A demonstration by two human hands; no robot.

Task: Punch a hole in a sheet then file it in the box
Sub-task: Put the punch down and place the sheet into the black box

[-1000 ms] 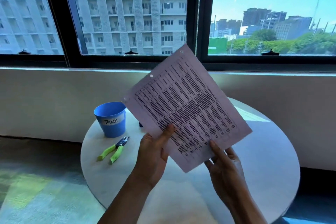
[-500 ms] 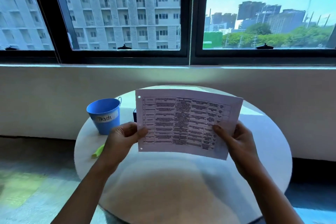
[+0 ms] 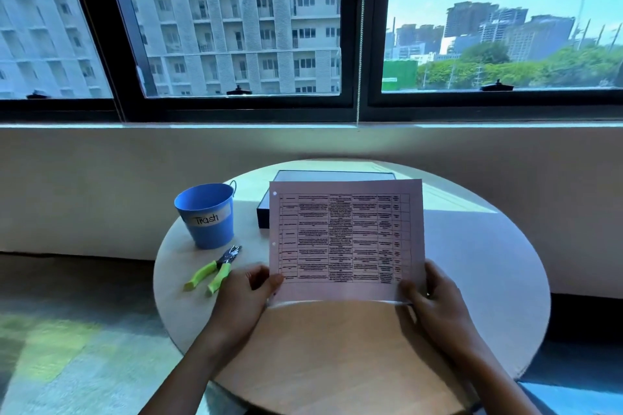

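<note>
- The fingers (image 3: 273,280) of the left hand (image 3: 242,300) were curled round the lower left corner of a white printed paper sheet (image 3: 347,239), with the thumb pressed on its front face.
- The right hand (image 3: 438,303) gripped the lower right corner in the same way, thumb on the front and the other fingers behind the paper.
- The sheet was held between both hands above the tabletop, standing nearly upright in landscape, with its printed table facing the camera and its bottom edge bowed slightly.
- Two small punched holes showed along the sheet's left edge.
- A dark rectangular box (image 3: 263,219) stood on the tabletop just behind the sheet, which hid much of it; the sheet was in the air in front of the box, not inside it.
- A metal hole punch with lime-green handles (image 3: 215,268) lay flat on the tabletop, near the left hand but apart from it.
- Beyond the punch, to the left of the box, stood a blue metal bucket labelled "Trash" (image 3: 205,216).
- All of this rested on a round pale tabletop (image 3: 472,263), set below a black-framed window (image 3: 364,104) that looked out on tall buildings and trees.
</note>
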